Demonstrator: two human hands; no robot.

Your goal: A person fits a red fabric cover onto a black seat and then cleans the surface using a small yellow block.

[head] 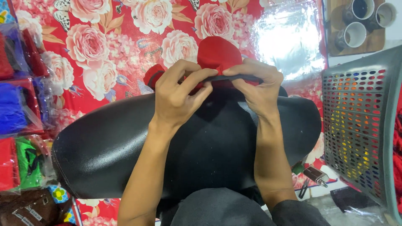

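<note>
My left hand point(180, 94) and my right hand point(255, 88) meet over a black padded cushion point(104, 146) that lies across my lap. Both pinch a small red fabric piece point(217, 52) with a dark band along its lower edge, holding it up at the cushion's far rim. Fingertips of both hands press along that dark edge. A second red bit point(151, 75) shows just left of my left hand, partly hidden behind it.
A red floral plastic sheet point(117, 42) covers the floor ahead. Bags of red, blue and green material point(16, 109) sit at the left. A grey perforated basket point(360, 125) stands on the right, cups point(356, 33) on a wooden tray behind it. A lighter point(316, 175) lies near my right knee.
</note>
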